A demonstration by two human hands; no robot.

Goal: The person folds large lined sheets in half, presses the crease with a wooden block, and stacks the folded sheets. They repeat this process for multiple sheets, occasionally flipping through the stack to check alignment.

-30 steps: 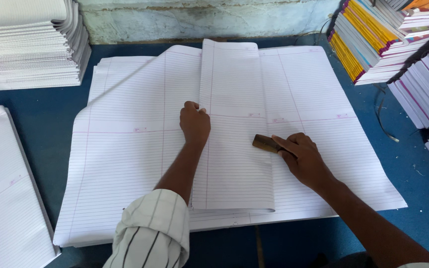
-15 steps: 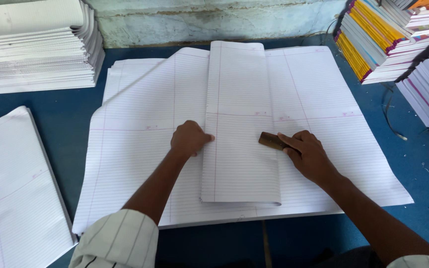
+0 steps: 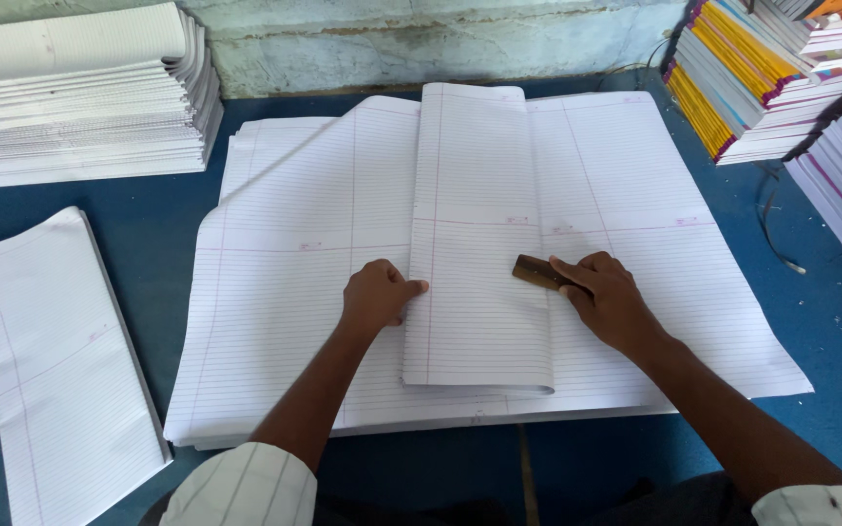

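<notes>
Two bare hands work over a broad stack of large ruled sheets (image 3: 294, 321) that covers the middle of the blue table (image 3: 830, 331), its front edge close to the table's near edge. On that stack lies a folded ruled sheet (image 3: 479, 234), a tall narrow panel running from near the stack's front edge to its far edge, with the rounded fold along its right side.

The left hand (image 3: 377, 297) is loosely curled, holding nothing, with its fingertips pressed against the left edge of the folded sheet about halfway up. The right hand (image 3: 611, 302) is closed around a small brown wooden block (image 3: 536, 272), whose free end rests on the folded sheet just inside the fold. Striped cuffs show at both wrists along the bottom of the view.

Near the table's front left corner sits a separate pile of folded ruled sheets (image 3: 60, 370), well apart from the big stack. At the far left corner stands a tall stack of folded white paper (image 3: 80, 97) against the wall. Along the right edge and into the far right corner, stacks of bound notebooks (image 3: 762, 78) with yellow, purple and white spines rise in leaning piles.
</notes>
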